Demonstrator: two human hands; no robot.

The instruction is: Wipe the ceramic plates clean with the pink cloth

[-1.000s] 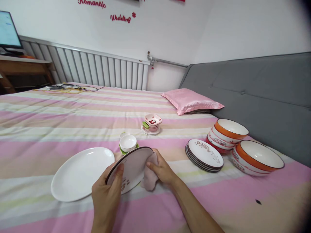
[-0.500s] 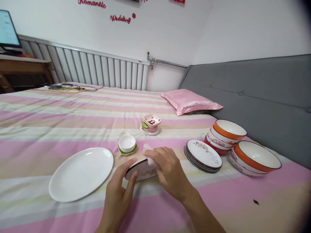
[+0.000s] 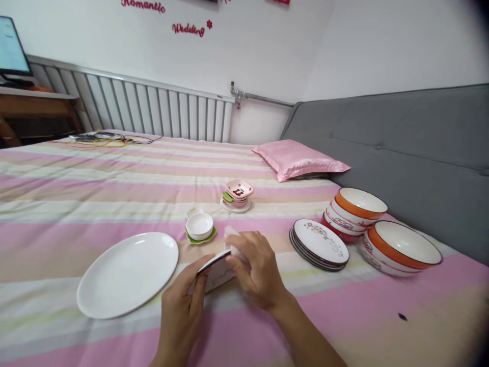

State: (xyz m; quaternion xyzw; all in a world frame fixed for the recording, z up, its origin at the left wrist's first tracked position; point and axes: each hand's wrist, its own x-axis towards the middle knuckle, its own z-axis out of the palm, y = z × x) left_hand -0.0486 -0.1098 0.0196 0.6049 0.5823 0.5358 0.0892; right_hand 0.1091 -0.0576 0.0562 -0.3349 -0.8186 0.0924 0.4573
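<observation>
A small dark-rimmed plate (image 3: 218, 275) is tilted up on edge above the bed, its patterned face toward me. My left hand (image 3: 186, 293) pinches its left edge between thumb and fingers. At the plate's upper right edge, my right hand (image 3: 254, 267) is closed around a white tissue (image 3: 231, 235) and presses it to the rim. Left of my hands lies a large white oval plate (image 3: 128, 275). To the right is a stack of dark-rimmed plates (image 3: 321, 243) with a brown floral print. Just beyond my hands, a small white bowl (image 3: 199, 225) sits on a green leaf-shaped dish (image 3: 206, 238).
Farther off stand stacked pink dishes (image 3: 239, 191). Orange-rimmed bowls (image 3: 361, 206) are stacked at the right, beside another large bowl (image 3: 405, 250). A pink pillow (image 3: 300, 158) lies by the grey headboard (image 3: 401, 132). Tangled cables (image 3: 114, 137) rest at the bed's far left.
The plate has tipped so that its rim edge shows more. My right thumb has moved up to the rim, and my left fingers have shifted slightly lower along the edge.
</observation>
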